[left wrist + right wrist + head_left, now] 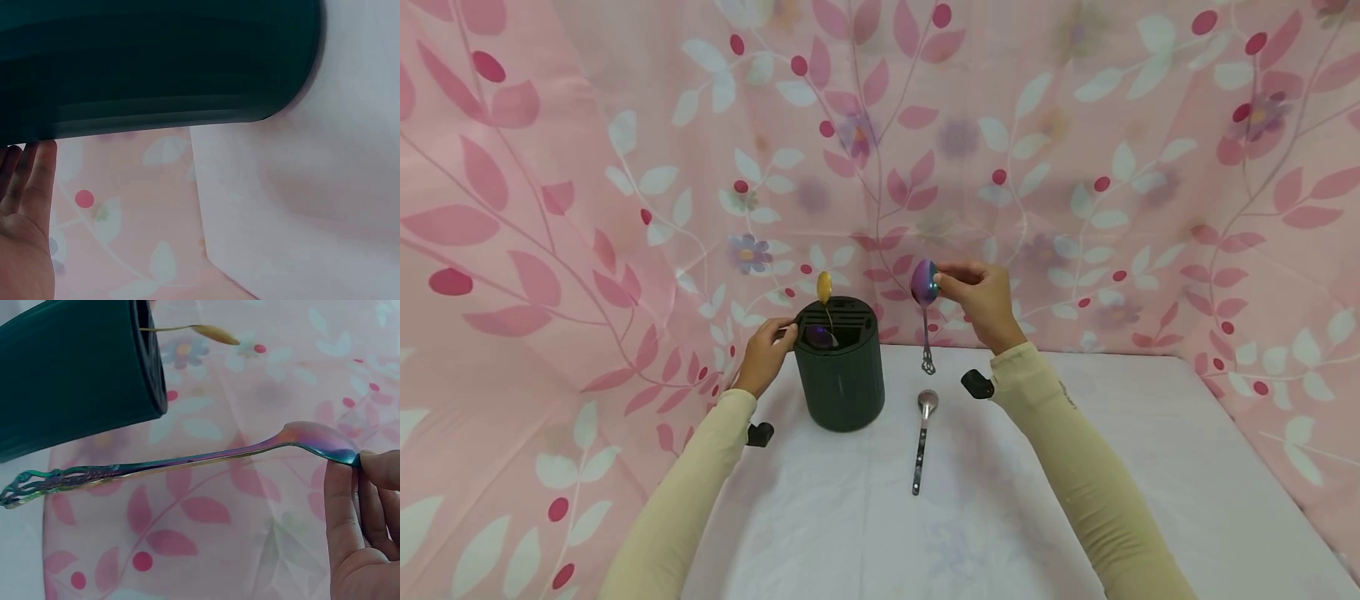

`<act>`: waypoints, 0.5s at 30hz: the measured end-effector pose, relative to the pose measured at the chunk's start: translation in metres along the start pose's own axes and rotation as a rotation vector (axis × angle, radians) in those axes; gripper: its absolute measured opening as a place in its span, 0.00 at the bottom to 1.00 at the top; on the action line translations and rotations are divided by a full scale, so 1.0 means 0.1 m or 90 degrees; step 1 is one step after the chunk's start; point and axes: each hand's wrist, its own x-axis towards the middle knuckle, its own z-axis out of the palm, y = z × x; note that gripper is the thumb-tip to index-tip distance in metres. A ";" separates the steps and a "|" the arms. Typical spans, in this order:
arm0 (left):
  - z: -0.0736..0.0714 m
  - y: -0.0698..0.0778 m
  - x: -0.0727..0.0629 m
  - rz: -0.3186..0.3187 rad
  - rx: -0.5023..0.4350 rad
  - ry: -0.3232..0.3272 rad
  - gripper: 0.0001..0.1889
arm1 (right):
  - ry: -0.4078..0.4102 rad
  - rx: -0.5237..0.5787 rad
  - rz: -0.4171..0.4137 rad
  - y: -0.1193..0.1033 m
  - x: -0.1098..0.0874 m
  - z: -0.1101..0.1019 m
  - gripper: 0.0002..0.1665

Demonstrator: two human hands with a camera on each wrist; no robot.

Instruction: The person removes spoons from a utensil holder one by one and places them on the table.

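My right hand [981,300] pinches the bowl edge of an iridescent purple-blue spoon [206,457]. The spoon hangs with its openwork handle downward, above the table and right of a dark green utensil holder [842,387]. At the holder's left side, near the top, my left hand [765,357] touches it; in the left wrist view its straight fingers [39,175] meet the wall. A gold spoon [824,288] and a purple spoon [820,337] stand in the holder, bowls up, their lower handles hidden inside. On the table, a spoon with a dark riveted handle [920,454] lies bowl away from me.
A white cloth [1037,483] covers the table. Pink floral curtains [1075,167] hang close behind the table and along both sides. The holder's slotted top [842,312] has several divided openings. Small black wrist cameras [977,384] sit at both wrists.
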 end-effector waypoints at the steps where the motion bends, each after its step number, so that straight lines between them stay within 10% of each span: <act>1: 0.00 0.00 0.00 0.000 0.001 0.000 0.25 | 0.003 0.004 0.008 0.02 0.00 -0.02 0.16; 15: -0.01 0.01 0.00 -0.007 0.005 -0.005 0.25 | 0.062 0.054 0.131 0.43 -0.04 -0.30 0.19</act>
